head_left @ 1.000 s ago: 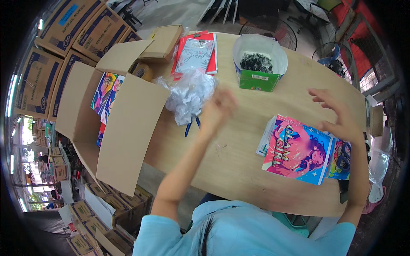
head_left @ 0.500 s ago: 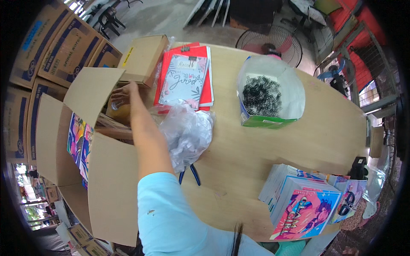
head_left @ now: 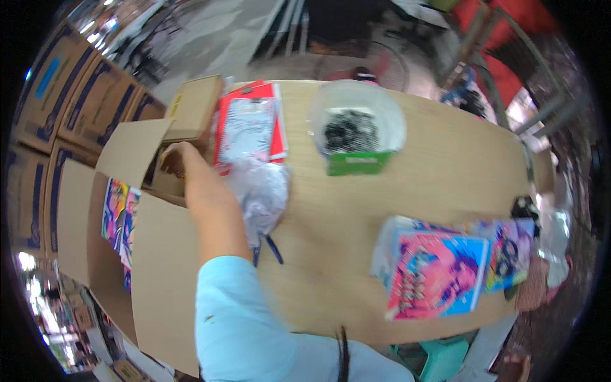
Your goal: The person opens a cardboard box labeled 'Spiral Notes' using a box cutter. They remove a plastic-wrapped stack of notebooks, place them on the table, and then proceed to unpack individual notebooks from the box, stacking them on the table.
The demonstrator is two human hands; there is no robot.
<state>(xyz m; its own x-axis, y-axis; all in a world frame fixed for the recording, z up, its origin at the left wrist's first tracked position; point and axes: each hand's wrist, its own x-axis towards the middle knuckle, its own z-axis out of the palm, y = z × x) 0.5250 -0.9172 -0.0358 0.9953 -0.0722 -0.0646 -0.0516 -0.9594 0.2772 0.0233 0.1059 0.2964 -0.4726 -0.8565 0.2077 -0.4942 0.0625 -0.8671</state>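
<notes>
My left hand [head_left: 176, 158] reaches over a small brown box [head_left: 169, 184] at the back left of the table. Its fingers bend down into the shadow there, blurred and partly hidden, so I cannot make out what they touch. Just in front stands a large open carton [head_left: 162, 274] with its flaps up, and colourful notebooks [head_left: 121, 216] show inside. A crumpled clear plastic bag [head_left: 258, 191] lies right of my forearm, with blue-handled pliers [head_left: 273, 249] poking out from under it. My right hand is not in view.
Red and white notebooks [head_left: 248, 127] lie behind the bag, beside a closed brown box [head_left: 194, 108]. A tub [head_left: 388, 118] of black wire coils stands at the table's back. Stacked spiral notebooks [head_left: 439, 274] sit at the right. Tall cartons [head_left: 95, 95] line the left.
The view has shifted and blurred, so the table's things sit further left and the right-hand notebooks appear higher. My left hand stays at the small box, its fingers lower and more bent.
</notes>
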